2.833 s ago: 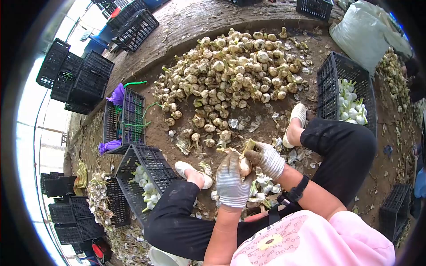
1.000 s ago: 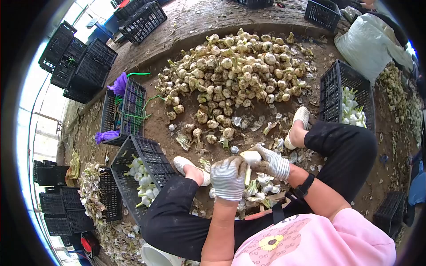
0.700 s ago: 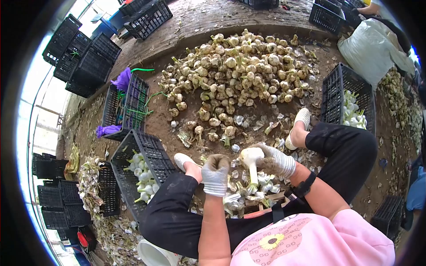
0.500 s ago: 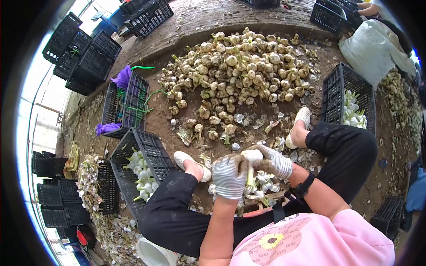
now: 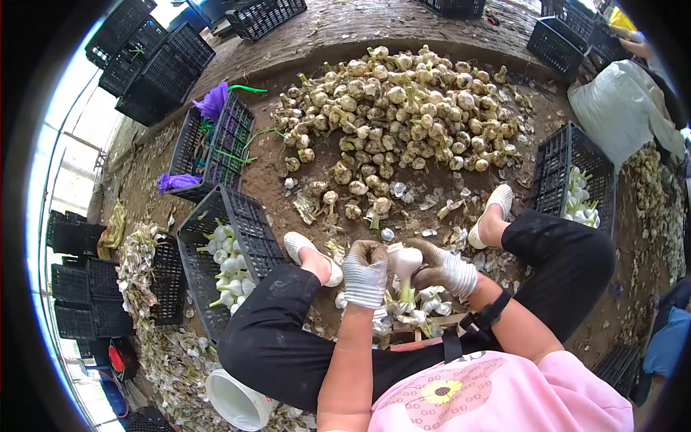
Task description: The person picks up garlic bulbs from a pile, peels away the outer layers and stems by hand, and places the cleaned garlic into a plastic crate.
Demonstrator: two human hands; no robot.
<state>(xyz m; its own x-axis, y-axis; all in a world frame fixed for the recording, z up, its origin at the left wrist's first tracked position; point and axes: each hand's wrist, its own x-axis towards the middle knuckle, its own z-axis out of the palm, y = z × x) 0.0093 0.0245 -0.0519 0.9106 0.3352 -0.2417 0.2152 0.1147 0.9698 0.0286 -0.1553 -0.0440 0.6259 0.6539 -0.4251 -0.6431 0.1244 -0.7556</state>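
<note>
— Where does the heap of garlic [image 5: 403,108] lie?
— On the ground, far from the person, ahead of both feet.

— And the crates?
— One crate with bulbs [image 5: 223,252] sits left of the left knee; another crate [image 5: 576,187] stands right of the right foot. The left hand [image 5: 365,272] and right hand [image 5: 445,266] meet between the knees, a garlic bulb [image 5: 404,261] between them, over a pile of trimmings [image 5: 410,313].

Knitted, soiled cloth gloves are worn on the left hand [image 5: 365,272] and right hand [image 5: 448,269]. A smooth, white peeled garlic bulb [image 5: 404,261] is held; black plastic lattice crates [image 5: 216,248] are seen on rough earth.
</note>
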